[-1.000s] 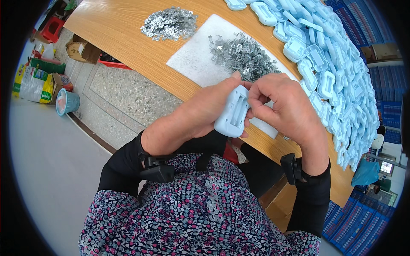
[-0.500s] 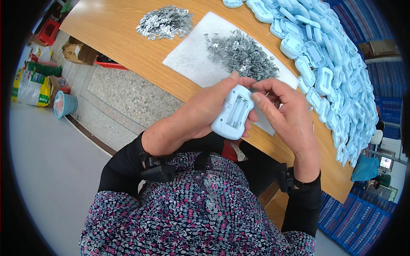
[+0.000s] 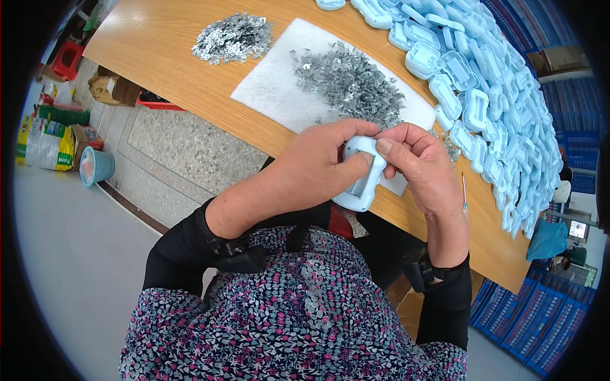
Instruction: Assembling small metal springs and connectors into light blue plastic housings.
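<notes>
My left hand point(image 3: 321, 160) grips a light blue plastic battery casing point(image 3: 365, 198), held tilted over my lap at the table's front edge. Its open battery compartment faces up, and my left thumb lies across it. At the casing's upper right end, my right hand point(image 3: 424, 166) has thumb and index finger pinched together, touching the rim. Whatever small thing sits in that pinch is hidden. Just beyond my hands, a heap of small metal pieces point(image 3: 356, 82) rests on a white padded sheet point(image 3: 267, 82).
Another pile of flat metal pieces point(image 3: 234, 38) lies farther left on the wooden table point(image 3: 152, 38). Many light blue casings point(image 3: 476, 108) are heaped along the right side. A thin pen-like tool point(image 3: 464, 193) lies near my right wrist. Blue stacked trays point(image 3: 534, 317) stand beyond the table.
My left thumb has moved from beside the casing onto its battery compartment. The casing is turned slightly more upright and shifted a little right. My right fingers stay at its upper end.
</notes>
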Demonstrator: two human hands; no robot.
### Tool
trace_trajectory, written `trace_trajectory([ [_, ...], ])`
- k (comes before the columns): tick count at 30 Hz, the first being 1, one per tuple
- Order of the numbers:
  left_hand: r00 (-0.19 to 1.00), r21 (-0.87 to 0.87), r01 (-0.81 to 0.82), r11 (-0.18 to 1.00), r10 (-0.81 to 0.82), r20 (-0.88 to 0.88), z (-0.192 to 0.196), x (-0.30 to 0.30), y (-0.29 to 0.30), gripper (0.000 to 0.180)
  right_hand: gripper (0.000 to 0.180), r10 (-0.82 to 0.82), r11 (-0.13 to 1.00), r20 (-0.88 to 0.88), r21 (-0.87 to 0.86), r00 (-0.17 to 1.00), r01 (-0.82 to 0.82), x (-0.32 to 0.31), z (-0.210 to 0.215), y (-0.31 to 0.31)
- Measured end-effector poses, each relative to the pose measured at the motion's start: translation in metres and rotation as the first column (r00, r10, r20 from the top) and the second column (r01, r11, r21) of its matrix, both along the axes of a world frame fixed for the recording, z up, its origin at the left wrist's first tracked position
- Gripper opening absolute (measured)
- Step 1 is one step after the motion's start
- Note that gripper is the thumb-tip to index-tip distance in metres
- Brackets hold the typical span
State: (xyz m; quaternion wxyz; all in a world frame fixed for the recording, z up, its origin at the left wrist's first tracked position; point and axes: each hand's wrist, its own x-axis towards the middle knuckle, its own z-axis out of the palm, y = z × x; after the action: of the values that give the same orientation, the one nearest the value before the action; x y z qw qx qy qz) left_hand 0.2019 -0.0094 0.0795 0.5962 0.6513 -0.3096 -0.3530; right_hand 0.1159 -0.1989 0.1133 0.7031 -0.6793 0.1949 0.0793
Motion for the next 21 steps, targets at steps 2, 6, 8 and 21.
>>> trace_trajectory([
  [2,0.998,-0.012,-0.004,1.000,0.005,0.067,-0.002,-0.003,-0.001,0.042,0.019,-0.012,1.000,0.001,0.000,1.000,0.012,-0.001,0.002,0.002],
  [6,0.704,-0.129,-0.130,0.983,0.183,0.686,-0.013,-0.006,-0.008,0.042,0.020,-0.021,0.997,0.002,-0.080,1.000,0.022,-0.004,0.006,0.009],
  [8,0.716,-0.189,-0.120,0.975,0.217,0.663,-0.018,-0.003,-0.011,0.042,0.020,-0.043,0.997,0.055,-0.060,0.998,0.047,-0.005,0.006,0.010],
  [21,0.591,-0.503,-0.127,0.855,-0.342,-0.731,-0.009,0.001,-0.004,0.054,0.028,-0.262,0.965,0.272,0.102,0.926,0.243,-0.005,-0.011,0.050],
])
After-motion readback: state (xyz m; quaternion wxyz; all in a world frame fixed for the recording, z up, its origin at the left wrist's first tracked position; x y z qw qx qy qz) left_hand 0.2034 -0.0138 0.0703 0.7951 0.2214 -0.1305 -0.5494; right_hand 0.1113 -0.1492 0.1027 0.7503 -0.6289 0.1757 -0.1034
